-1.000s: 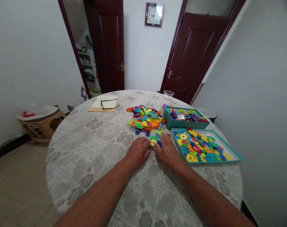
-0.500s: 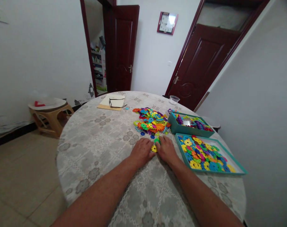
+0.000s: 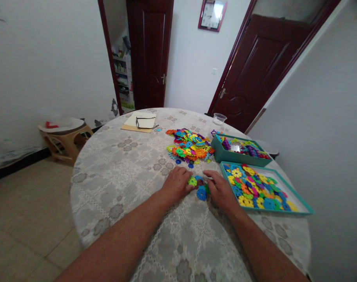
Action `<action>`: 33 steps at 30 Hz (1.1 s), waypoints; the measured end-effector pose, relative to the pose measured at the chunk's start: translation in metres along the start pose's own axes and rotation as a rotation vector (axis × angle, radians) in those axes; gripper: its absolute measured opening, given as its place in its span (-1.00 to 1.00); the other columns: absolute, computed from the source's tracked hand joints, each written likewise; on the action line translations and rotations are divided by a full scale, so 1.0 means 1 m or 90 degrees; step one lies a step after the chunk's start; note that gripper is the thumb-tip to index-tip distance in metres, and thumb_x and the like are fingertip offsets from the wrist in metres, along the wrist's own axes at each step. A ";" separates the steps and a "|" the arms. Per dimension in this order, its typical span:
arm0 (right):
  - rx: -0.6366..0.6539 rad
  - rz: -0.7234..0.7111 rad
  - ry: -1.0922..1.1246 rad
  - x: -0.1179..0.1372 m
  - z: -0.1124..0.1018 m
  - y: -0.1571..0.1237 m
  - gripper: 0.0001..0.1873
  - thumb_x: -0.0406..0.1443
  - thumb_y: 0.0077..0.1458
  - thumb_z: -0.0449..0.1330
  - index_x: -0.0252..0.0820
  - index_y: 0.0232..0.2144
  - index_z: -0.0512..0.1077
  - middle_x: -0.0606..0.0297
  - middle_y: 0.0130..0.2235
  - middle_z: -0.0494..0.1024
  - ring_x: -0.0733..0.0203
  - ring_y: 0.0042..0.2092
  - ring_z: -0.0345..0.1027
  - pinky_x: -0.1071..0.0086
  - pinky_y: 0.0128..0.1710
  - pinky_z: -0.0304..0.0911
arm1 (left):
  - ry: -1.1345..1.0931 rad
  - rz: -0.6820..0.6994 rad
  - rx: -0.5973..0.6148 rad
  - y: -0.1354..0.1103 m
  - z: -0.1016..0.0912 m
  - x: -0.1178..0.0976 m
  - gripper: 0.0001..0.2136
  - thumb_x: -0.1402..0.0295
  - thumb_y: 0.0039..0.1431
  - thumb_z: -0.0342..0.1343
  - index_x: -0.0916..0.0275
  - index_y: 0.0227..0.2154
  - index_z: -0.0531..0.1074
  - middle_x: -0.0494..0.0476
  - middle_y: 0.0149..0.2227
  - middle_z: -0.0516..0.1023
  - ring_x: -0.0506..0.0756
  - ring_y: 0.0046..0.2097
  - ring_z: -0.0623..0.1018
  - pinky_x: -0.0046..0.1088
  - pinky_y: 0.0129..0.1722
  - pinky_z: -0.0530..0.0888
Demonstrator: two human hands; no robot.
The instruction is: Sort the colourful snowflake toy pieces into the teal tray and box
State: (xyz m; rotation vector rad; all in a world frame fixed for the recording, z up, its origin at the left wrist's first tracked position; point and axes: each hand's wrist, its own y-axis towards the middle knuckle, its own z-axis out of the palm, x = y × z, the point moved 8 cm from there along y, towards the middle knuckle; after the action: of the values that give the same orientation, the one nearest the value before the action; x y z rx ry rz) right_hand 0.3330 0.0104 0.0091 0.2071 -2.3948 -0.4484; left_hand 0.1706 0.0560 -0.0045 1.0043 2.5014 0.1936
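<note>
A big round table [image 3: 113,176] is filling much of the room, and a gray cloth with flowers is covering it. On the right, a flat teal tray [image 3: 284,212] is holding lots of bright toothed wheels, and just behind it a deeper teal box [image 3: 240,158] is holding more bits. Beside the box, to its left, a messy pile [image 3: 190,145] of wheels is lying on the cloth.

Nearer, two hands are resting low on the table. The left hand [image 3: 176,184] is bending its fingers loosely, and its thumb side is coming close to a lime wheel [image 3: 192,181]; I cannot tell if it is gripping that wheel. The right hand [image 3: 222,190] is holding its pointing finger and thumb apart, with nothing showing pinched there, while a green wheel [image 3: 207,188] is peeking out beside it.

Between the hands, a blue wheel [image 3: 199,194] and a brown wheel [image 3: 200,182] are lying near each other. The hands seem to be sorting through these loose wheels. They are looking thin and flat, so lifting one is probably calling for a careful pinch at its edge.
</note>
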 end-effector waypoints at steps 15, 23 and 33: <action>0.152 0.100 -0.227 -0.001 -0.003 -0.023 -0.40 -0.16 0.18 0.27 -0.27 0.22 0.35 -0.05 0.14 0.43 -0.04 0.09 0.41 0.25 0.07 0.24 | 0.012 0.011 0.030 -0.003 0.000 -0.003 -0.76 0.26 0.21 0.27 0.20 -0.12 0.47 0.22 -0.06 0.49 0.26 0.03 0.41 -0.18 0.11 0.35; 0.192 0.125 -0.215 -0.016 -0.002 -0.017 -0.82 -0.35 0.19 0.16 -0.20 -0.14 0.45 0.10 -0.11 0.50 0.08 -0.06 0.40 0.33 -0.06 0.20 | -0.005 0.021 0.023 -0.005 0.001 -0.003 -0.69 0.28 0.23 0.24 0.20 0.00 0.45 0.24 -0.02 0.49 0.27 0.08 0.41 -0.16 0.16 0.33; 0.203 0.192 0.101 -0.011 -0.001 -0.017 -0.89 -0.24 0.17 0.20 -0.11 -0.26 0.45 0.37 -0.38 0.50 0.21 -0.35 0.34 0.40 -0.37 0.12 | 0.028 -0.028 0.062 -0.004 -0.003 -0.004 -0.72 0.24 0.21 0.23 0.20 -0.05 0.49 0.24 -0.05 0.48 0.27 0.05 0.42 -0.17 0.11 0.37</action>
State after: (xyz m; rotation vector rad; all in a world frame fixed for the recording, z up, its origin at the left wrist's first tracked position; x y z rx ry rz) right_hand 0.3429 -0.0029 -0.0031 0.0186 -2.2777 0.0886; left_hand 0.1693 0.0500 -0.0017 0.9912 2.5922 0.0827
